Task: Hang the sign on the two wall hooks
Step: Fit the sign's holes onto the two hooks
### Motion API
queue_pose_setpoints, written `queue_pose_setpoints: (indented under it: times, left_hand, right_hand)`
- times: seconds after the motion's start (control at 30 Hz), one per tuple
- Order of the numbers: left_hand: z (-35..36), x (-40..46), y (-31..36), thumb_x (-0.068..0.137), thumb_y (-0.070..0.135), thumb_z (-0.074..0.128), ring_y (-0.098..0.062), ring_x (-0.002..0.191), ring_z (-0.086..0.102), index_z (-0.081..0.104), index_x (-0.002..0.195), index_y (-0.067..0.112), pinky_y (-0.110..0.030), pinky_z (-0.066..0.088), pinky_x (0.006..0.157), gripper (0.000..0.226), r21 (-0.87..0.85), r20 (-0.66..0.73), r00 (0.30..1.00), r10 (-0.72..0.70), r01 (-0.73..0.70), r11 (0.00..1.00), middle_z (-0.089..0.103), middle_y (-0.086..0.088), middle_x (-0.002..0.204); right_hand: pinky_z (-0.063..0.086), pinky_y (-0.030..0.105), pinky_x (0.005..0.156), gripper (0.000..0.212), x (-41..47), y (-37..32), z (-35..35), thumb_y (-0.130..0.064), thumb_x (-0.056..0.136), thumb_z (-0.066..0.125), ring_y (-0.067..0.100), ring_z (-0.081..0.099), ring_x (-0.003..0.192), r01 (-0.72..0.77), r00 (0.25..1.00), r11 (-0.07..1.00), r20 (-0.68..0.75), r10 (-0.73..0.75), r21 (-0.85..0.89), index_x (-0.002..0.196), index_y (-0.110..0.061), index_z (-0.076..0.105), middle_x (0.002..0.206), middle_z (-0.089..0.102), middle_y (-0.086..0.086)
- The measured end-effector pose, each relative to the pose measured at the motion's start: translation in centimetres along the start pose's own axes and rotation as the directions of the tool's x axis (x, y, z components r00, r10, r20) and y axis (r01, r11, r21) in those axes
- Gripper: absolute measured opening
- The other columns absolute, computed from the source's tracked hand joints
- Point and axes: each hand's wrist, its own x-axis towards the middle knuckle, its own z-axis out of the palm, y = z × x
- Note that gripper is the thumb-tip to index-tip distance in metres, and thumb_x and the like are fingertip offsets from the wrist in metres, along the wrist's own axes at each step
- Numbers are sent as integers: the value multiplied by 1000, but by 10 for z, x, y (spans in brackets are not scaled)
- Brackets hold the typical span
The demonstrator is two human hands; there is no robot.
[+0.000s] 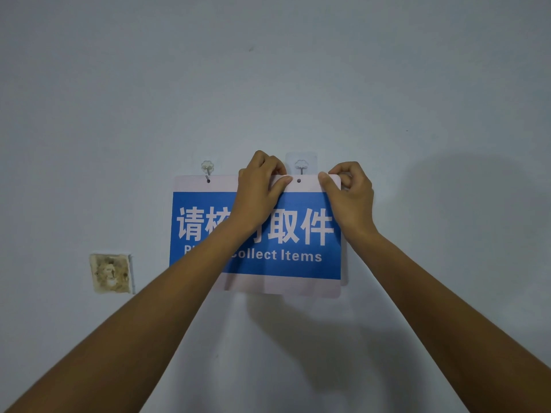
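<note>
gripping sign (286, 263) — left hook (207, 171) threaded

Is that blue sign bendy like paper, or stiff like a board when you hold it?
Probably stiff: the sign stays flat though the left hand and right hand pinch only its top edge. It looks thin, so likely light. Hanging from the left hook alone, it might swing.

1 head-worn wide-angle view faces a pale wall (298, 84) squarely and close, within arm's reach, looking slightly upward; both forearms enter from the lower corners, and the sign (298, 263) sits just below centre.
</note>
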Motion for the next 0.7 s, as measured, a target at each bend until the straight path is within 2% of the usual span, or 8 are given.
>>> queue_pose_setpoints:
  times: [0.23, 0.43, 0.6, 0.7]
  left_hand:
    - [1, 1, 0, 91, 28, 58, -12, 91, 51, 59, 95, 13, -43, 49, 91, 15, -3, -23, 1000, -7, 7, 1000, 55, -6, 105]
    - [1, 1, 3, 91, 28, 57, -16, 92, 52, 58, 95, 13, -40, 48, 91, 15, 3, -27, 1000, -13, 13, 1000, 55, -6, 106]
    - [1, -3, 1, 91, 27, 58, -17, 92, 54, 58, 94, 14, -42, 50, 89, 14, -13, -21, 1000, 3, -4, 1000, 55, -5, 104]
    - [0, -2, 1, 91, 28, 58, -16, 92, 54, 58, 94, 15, -43, 50, 89, 14, -23, -23, 1000, 4, -4, 1000, 55, -5, 104]
  right_hand:
    - [49, 7, 60, 25, 2, 1, 1, -33, 88, 63, 5, 66, 74, 27, 1000, 1000, -15, -27, 8, 95, -16, 45, 90, 63, -7]
    - [48, 5, 58, 25, 4, -1, 2, -33, 88, 63, 3, 66, 72, 31, 999, 999, -9, -31, -7, 94, -18, 44, 85, 61, -13]
    - [49, 5, 57, 26, -2, 2, 0, -32, 89, 63, -12, 64, 69, 10, 1000, 1000, 12, -10, 25, 97, -16, 44, 86, 60, -17]
    - [50, 5, 58, 26, -2, 2, -1, -33, 88, 62, -5, 66, 68, 12, 1000, 1000, 10, -13, 25, 97, -16, 44, 86, 60, -17]
